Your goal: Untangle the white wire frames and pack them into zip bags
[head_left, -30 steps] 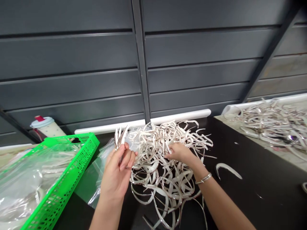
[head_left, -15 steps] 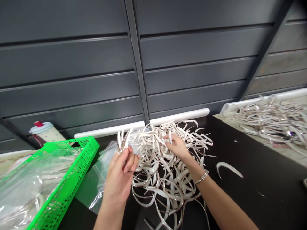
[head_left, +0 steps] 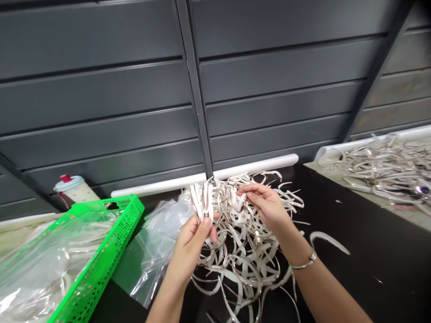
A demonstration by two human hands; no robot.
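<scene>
A tangled pile of thin white curved strips point(head_left: 249, 264) lies on the black table point(head_left: 353, 287) in front of me. My left hand point(head_left: 195, 237) is closed around a small bunch of strips point(head_left: 202, 199), their ends sticking upward. My right hand point(head_left: 266, 204), with a silver bracelet on the wrist, pinches one curved strip point(head_left: 237, 197) lifted just above the pile, a short way right of the bunch.
A green perforated basket point(head_left: 101, 255) holding clear bags of strips sits at the left. Empty clear plastic bags point(head_left: 151, 251) lie beside it. A lone strip point(head_left: 328, 240) lies to the right. Another heap of strips point(head_left: 387, 170) covers the neighbouring table. A lidded cup point(head_left: 76, 189) stands behind the basket.
My left hand moved right and up with its bunch. My right hand lifted off the pile pinching one strip and drew nearer the bunch.
</scene>
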